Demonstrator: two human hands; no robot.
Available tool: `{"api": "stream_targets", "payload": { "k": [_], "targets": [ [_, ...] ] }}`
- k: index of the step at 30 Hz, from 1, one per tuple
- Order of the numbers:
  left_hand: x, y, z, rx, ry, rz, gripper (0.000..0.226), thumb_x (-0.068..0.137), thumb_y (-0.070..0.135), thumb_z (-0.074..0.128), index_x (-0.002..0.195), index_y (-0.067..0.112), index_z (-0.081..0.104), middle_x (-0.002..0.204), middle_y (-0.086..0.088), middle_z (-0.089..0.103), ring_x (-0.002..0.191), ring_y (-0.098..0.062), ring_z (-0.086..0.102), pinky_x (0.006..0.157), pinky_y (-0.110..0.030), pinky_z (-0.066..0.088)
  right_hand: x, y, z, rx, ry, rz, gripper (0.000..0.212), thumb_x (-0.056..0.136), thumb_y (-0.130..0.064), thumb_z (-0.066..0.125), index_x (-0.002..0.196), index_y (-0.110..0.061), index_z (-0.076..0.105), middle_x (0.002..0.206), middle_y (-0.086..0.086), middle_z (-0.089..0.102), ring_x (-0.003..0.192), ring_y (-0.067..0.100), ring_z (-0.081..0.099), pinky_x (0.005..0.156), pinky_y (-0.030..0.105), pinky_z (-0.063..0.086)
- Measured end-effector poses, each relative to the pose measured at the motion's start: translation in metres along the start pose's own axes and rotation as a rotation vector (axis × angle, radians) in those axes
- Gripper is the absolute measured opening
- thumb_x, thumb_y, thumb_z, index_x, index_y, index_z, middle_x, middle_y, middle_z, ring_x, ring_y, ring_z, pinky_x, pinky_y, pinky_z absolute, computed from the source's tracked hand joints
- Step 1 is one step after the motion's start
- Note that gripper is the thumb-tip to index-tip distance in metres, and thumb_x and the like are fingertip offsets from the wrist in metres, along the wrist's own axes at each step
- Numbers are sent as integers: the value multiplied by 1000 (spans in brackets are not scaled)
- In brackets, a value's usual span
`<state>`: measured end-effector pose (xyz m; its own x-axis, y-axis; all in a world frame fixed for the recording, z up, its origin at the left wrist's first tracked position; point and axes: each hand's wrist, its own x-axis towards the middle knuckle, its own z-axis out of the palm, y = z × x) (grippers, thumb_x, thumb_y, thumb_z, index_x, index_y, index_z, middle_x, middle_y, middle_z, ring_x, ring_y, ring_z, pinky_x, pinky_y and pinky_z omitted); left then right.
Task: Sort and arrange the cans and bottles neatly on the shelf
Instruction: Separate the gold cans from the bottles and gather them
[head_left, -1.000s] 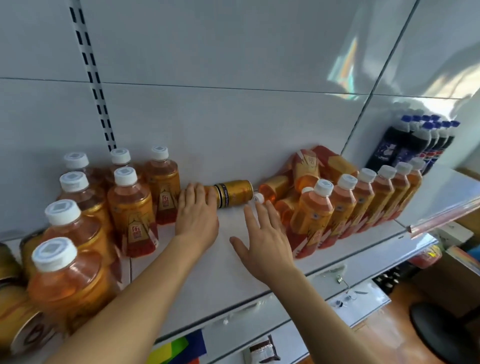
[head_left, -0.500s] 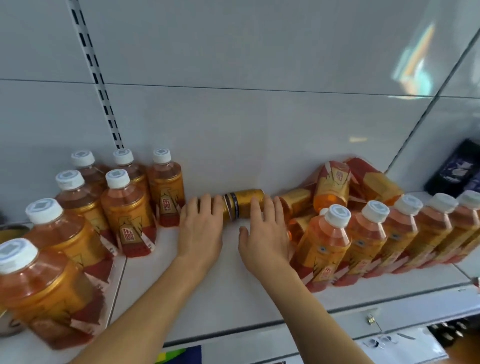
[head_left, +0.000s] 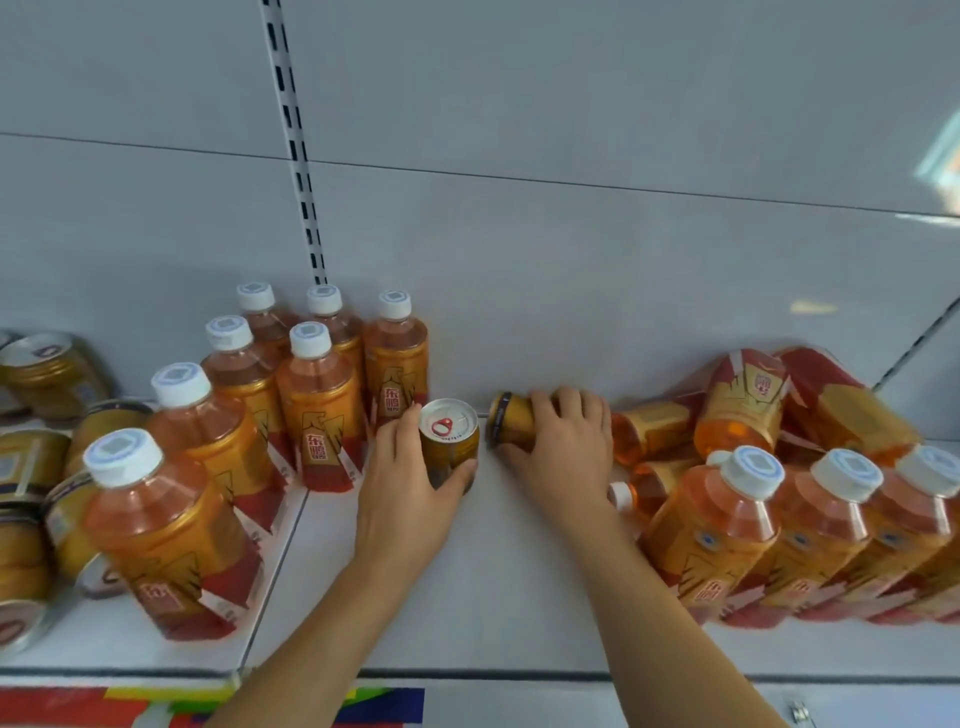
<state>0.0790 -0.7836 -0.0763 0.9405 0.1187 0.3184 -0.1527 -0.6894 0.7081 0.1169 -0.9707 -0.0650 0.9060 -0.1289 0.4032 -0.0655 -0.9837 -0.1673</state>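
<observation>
Left hand (head_left: 402, 499) is wrapped around a small gold can (head_left: 448, 441), standing upright on the white shelf (head_left: 467, 587) with its pull-tab top facing up — thumb on the near side, fingers curled round the far side. Right hand (head_left: 558, 452) is clamped down over a second gold can (head_left: 506, 423) that's lying on its side right by the back wall, just beside the upright one. To the left there's a tidy block of orange bottles (head_left: 317, 400) with white caps, all standing, and more gold cans (head_left: 36, 467) at the far left edge. On the right it's messier — a row of standing bottles (head_left: 810, 535) up front, with several toppled bottles (head_left: 743, 405) piled behind them against the wall.
</observation>
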Motion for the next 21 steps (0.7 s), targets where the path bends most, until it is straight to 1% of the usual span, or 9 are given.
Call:
{"api": "stream_targets", "payload": {
  "k": [3, 5, 7, 8, 10, 13, 14, 17, 21],
  "targets": [
    [-5, -2, 0, -34, 51, -6, 88, 84, 47, 84, 154, 25, 36, 144, 0, 45, 133, -23, 52, 96, -43, 59, -12, -10, 0, 62, -22, -12, 74, 76, -71, 67, 134, -25, 64, 123, 7, 56, 123, 35, 48, 110, 49, 42],
    [-9, -5, -2, -43, 70, -7, 88, 83, 49, 84, 153, 23, 38, 143, 0, 46, 132, -21, 51, 93, -36, 59, -20, -12, 1, 82, -66, -24, 78, 79, -73, 59, 146, -32, 55, 135, 6, 55, 140, 38, 41, 120, 52, 34],
    [-12, -8, -3, -64, 82, -3, 87, 83, 50, 84, 152, 22, 39, 142, 0, 46, 131, -19, 51, 91, -31, 57, -23, -9, -1, 93, -120, -54, 81, 82, -66, 55, 157, -36, 45, 141, 6, 57, 148, 40, 37, 127, 55, 24],
    [-14, -10, -3, -84, 87, -1, 86, 83, 50, 84, 151, 22, 39, 142, 1, 47, 132, -19, 51, 92, -31, 56, -22, -8, -3, 111, -148, -64, 83, 82, -61, 56, 159, -36, 42, 140, 5, 59, 147, 39, 40, 128, 55, 23],
    [-16, -13, -3, -135, 91, -6, 84, 84, 49, 83, 151, 23, 40, 145, 1, 51, 135, -17, 50, 99, -36, 57, -21, -8, -15, 187, -190, -54, 84, 82, -57, 65, 160, -37, 40, 139, 2, 61, 139, 32, 50, 124, 51, 32],
    [-18, -15, -4, -217, 80, -36, 83, 83, 46, 85, 151, 27, 40, 148, 4, 54, 138, -17, 51, 104, -46, 57, -27, -15, -34, 448, -163, 82, 89, 79, -53, 86, 154, -42, 39, 145, -10, 56, 129, 15, 57, 103, 37, 54],
    [-19, -14, -4, -235, 74, -45, 84, 83, 45, 85, 151, 28, 40, 149, 5, 54, 139, -17, 51, 105, -47, 57, -32, -18, -38, 528, -136, 125, 93, 75, -51, 92, 151, -45, 39, 145, -14, 56, 128, 11, 56, 100, 32, 55],
    [-20, -15, -7, -275, 59, -30, 84, 83, 40, 87, 151, 28, 41, 149, 6, 54, 139, -16, 51, 106, -47, 55, -48, -25, -42, 665, -89, 205, 100, 69, -46, 97, 151, -45, 40, 145, -17, 55, 133, 5, 51, 108, 31, 49],
    [-24, -18, -10, -318, 20, 2, 83, 84, 40, 85, 153, 26, 40, 150, 6, 54, 140, -13, 51, 107, -44, 55, -67, -30, -36, 674, -102, 230, 95, 76, -54, 91, 156, -40, 41, 146, -15, 52, 134, 4, 48, 111, 29, 46]
  ]
}}
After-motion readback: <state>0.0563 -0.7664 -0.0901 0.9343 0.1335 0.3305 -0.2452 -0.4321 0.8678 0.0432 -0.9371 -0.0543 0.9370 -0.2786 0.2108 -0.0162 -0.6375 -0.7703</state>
